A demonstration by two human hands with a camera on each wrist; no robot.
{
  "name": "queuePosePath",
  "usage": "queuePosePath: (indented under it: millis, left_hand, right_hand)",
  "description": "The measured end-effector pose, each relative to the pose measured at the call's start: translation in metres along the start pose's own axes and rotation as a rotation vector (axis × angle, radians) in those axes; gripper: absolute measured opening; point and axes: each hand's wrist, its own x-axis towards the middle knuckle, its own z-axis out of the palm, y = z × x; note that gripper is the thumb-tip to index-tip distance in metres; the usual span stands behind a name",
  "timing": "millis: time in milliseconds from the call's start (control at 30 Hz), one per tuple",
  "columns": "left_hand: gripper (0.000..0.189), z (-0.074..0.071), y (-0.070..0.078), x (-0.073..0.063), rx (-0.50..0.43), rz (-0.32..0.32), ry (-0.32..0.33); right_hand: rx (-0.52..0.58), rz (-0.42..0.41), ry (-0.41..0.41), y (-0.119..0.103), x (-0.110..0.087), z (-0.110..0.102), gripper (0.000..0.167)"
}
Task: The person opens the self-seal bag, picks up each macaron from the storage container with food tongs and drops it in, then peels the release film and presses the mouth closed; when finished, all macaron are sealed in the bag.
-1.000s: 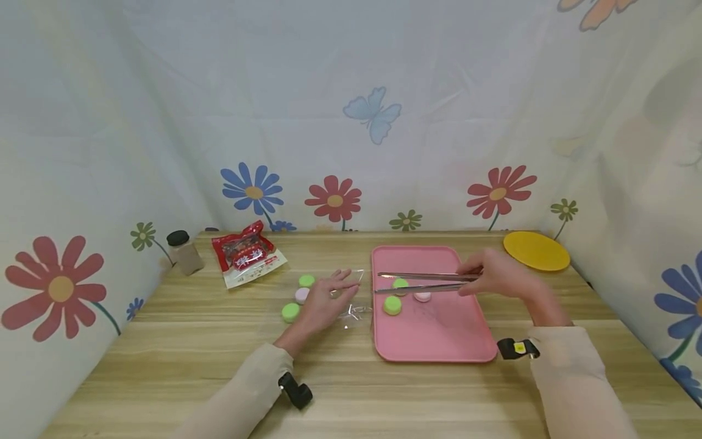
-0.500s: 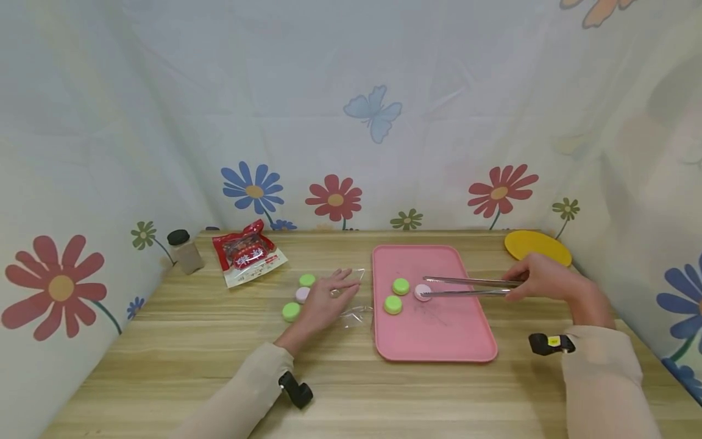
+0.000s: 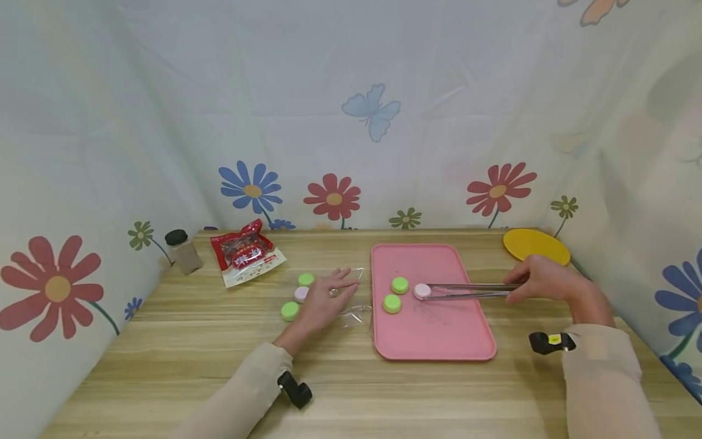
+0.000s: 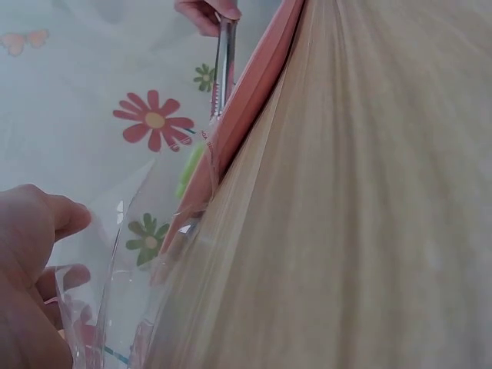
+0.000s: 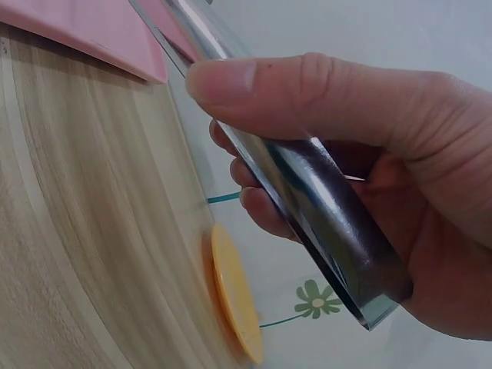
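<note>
Pink macaron [image 3: 422,291] on the pink tray [image 3: 433,341], at the tips of metal tongs [image 5: 330,204]. Step in hand, as judged: taking this piece between the tong tips. Nearest, above the worktop [image 3: 351,390], the left hand [image 3: 319,300] lies with fingers extended at clear plastic [image 3: 355,317], no firm hold discernible; just left of it are three macarons [image 3: 290,311], two green and one pale pink. On the tray, two green macarons [image 3: 392,303] lie left of the pink one. The right hand [image 3: 548,283] pinches the tongs, thumb on one side, fingers curled on the other; the grip is narrow, its tips meeting the macaron's right edge. Whether they bear firmly on it cannot be told. The next move appears to call for a light, even squeeze before any lift. Beyond: red packet [image 3: 247,251], dark-lidded jar [image 3: 187,257] and yellow plate [image 3: 536,246]; behind them, floral cloth [image 3: 247,73].
</note>
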Motion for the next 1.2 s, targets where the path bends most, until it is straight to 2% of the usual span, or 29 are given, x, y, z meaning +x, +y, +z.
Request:
queuePosePath:
  millis: [233, 400, 600, 767, 833, 967, 1200]
  left_hand:
    - [0.025, 0.0, -0.002, 0.0, 0.004, -0.026, -0.008]
    - [0.025, 0.0, -0.003, 0.0, 0.006, -0.024, -0.005]
    - [0.027, -0.001, -0.001, 0.001, 0.006, -0.024, 0.012]
    - [0.027, -0.001, 0.001, 0.001, -0.005, -0.013, 0.02]
    - [0.027, -0.001, 0.002, 0.001, -0.012, 0.001, 0.022]
    - [0.026, 0.0, 0.003, 0.0, -0.01, 0.01, 0.024]
    - [0.026, 0.0, 0.003, 0.0, -0.005, 0.003, 0.032]
  right_hand:
    - [-0.006, 0.034, 0.065, -0.01, -0.01, -0.006, 0.037]
    - [-0.041, -0.014, 0.127, -0.029, -0.011, -0.008, 0.033]
    - [-0.033, -0.113, 0.085, -0.056, 0.01, 0.006, 0.03]
    - [0.031, -0.126, 0.027, -0.068, 0.027, 0.02, 0.029]
    - [0.024, -0.126, 0.018, -0.07, 0.031, 0.025, 0.028]
    - [-0.024, -0.178, 0.018, -0.078, 0.04, 0.036, 0.026]
    - [-0.014, -0.251, 0.001, -0.101, 0.063, 0.056, 0.022]
